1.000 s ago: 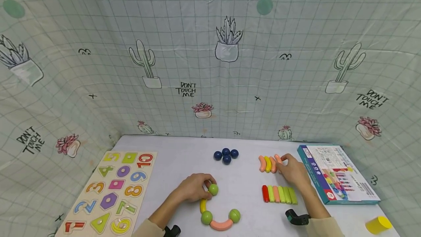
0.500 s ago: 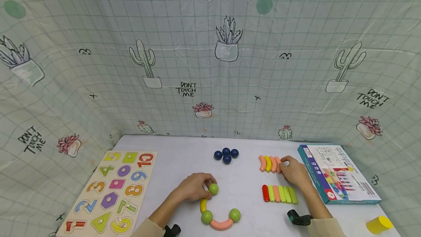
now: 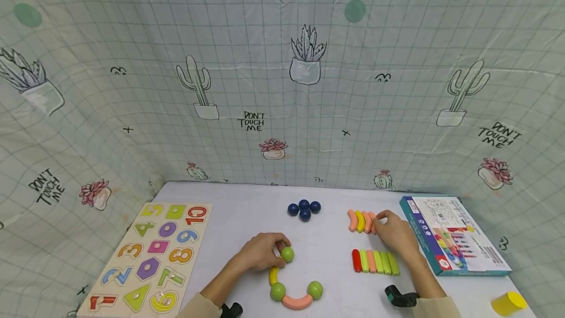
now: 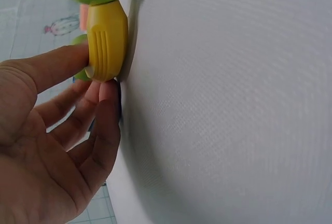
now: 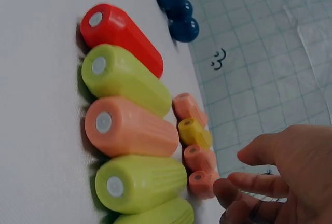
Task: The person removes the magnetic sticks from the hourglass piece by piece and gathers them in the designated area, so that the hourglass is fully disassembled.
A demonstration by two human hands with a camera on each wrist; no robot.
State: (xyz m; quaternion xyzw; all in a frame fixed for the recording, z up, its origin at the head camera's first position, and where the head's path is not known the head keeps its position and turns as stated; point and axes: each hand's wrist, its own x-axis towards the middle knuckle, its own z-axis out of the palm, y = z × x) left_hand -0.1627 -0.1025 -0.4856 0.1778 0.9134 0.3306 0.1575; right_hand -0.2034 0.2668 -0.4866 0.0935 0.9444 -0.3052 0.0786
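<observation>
In the head view my left hand [image 3: 264,251] reaches into a chain of toy pieces at the front middle. Its thumb and fingertips pinch a yellow curved stick [image 4: 107,40], seen close in the left wrist view. A green ball [image 3: 287,254] sits by those fingertips, another green ball [image 3: 277,291] at the stick's lower end. From there a pink curved stick [image 3: 297,302] runs to a third green ball [image 3: 315,290]. At the right, my right hand [image 3: 396,229] touches the end pink curved stick [image 5: 203,183] of a short row, thumb and forefinger apart.
Nearer lies a row of straight sticks, a red one [image 3: 356,260] at its left end. Several dark blue balls [image 3: 304,215] cluster at the back. A number puzzle board [image 3: 145,259] lies left; a flat box [image 3: 456,234] and yellow cylinder [image 3: 508,303] are at right.
My right hand has brought the end pink curved stick down against the row, and its thumb now stands away from it. The left hand stays where it was.
</observation>
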